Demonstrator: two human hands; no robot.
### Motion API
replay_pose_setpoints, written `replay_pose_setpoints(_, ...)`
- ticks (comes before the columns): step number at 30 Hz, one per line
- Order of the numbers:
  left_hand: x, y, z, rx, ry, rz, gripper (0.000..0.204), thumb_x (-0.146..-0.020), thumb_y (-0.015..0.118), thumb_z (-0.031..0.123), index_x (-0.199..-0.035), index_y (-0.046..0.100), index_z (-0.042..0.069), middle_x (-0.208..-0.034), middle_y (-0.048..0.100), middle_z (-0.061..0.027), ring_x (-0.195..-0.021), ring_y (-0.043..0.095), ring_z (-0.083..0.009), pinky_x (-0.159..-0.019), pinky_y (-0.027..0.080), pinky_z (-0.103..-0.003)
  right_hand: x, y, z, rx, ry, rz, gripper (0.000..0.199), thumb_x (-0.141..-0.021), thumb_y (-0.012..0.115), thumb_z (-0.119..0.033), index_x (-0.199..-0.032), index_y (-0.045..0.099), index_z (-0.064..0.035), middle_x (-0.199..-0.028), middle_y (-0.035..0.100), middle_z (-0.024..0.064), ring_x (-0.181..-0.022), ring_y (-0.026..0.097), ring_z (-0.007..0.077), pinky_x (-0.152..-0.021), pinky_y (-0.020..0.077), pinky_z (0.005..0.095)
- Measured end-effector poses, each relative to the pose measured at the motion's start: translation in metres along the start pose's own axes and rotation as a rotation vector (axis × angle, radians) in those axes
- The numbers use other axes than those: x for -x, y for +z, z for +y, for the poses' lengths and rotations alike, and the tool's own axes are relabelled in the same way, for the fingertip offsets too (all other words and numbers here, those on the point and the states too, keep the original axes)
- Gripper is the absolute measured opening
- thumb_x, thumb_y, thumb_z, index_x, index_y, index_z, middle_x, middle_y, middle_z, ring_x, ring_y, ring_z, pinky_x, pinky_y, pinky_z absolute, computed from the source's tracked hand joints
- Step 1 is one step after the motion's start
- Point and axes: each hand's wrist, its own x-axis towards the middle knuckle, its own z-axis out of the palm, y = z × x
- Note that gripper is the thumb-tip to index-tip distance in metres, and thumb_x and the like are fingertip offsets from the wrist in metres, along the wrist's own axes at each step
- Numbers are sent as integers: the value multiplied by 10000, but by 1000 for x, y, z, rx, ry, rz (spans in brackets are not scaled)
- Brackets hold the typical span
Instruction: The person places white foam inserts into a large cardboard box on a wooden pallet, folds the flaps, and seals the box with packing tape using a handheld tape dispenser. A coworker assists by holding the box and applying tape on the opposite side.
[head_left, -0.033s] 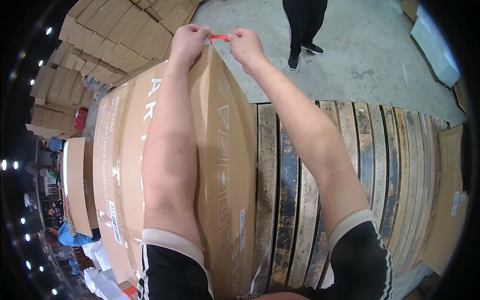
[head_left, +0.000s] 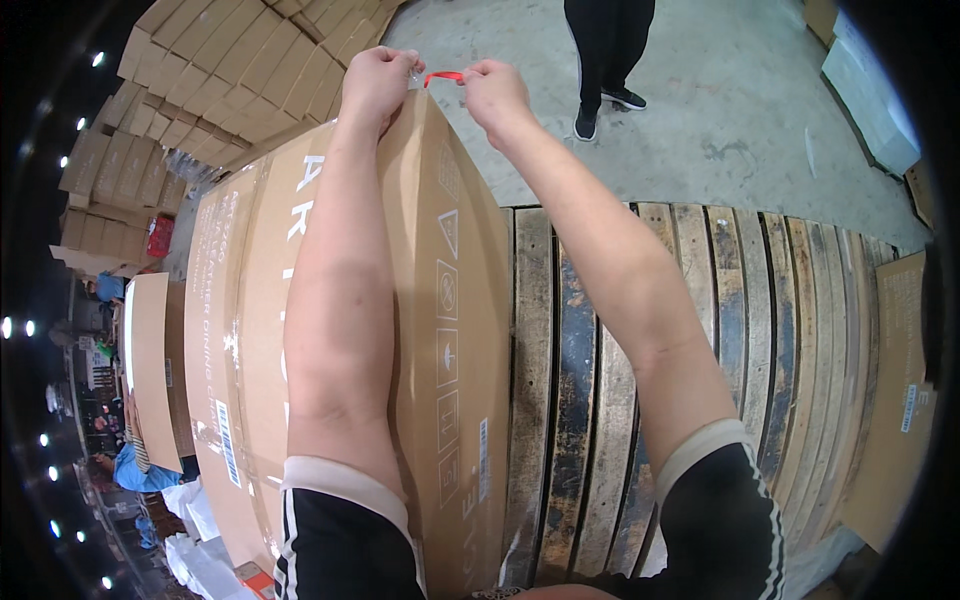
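A large brown cardboard box with printed symbols stands in front of me, under my left forearm. At its far top corner my left hand is closed in a pinch on a small clear plastic piece that looks like tape or film. Just right of that corner, my right hand pinches one end of a thin red strip. The strip's other end bends down toward the box corner; whether it touches the box I cannot tell.
A wooden slatted pallet lies to the right of the box. Stacked cartons rise at the far left. Another person's legs stand ahead on the concrete floor. One more carton is at the right edge; people work at far left.
The red strip, nearly straight between my hands before, now bends down at its left end, apart from my left fingers. My right hand has shifted slightly to the right.
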Motion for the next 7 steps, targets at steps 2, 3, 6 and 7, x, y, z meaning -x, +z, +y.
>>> replay_pose_setpoints(2,-1,0,2,23,-27,-22,290,-1050,757,277,-1003,839,2,-882,778,-60,-735,637,-146,-717,530,-370,-4,-9,8,-83,165,5,177,-1134,688,-223,-1114,753,-60,-848,669,-18,-722,595,112,-633,490,306)
replay_pose_setpoints(3,-1,0,3,33,-52,-34,282,-1035,751,264,-990,847,3,-892,808,-79,-756,671,-165,-752,558,-384,-5,-15,11,-175,154,-63,196,-1129,689,-235,-1157,771,-59,-927,720,23,-794,646,168,-700,526,355)
replay_pose_setpoints(6,-1,3,7,-26,-47,16,279,-1028,745,267,-992,853,12,-924,836,-83,-762,700,-182,-762,570,-387,-8,-22,18,-404,154,-176,280,-1105,717,-281,-1255,804,-62,-1096,828,102,-936,750,289,-833,603,460)
replay_pose_setpoints(7,1,4,8,-66,-47,26,278,-1028,749,279,-1008,860,24,-964,857,-71,-765,721,-195,-764,576,-367,-10,-22,20,-440,129,-168,302,-1091,742,-304,-1269,800,-67,-1107,833,100,-934,752,300,-833,606,468)
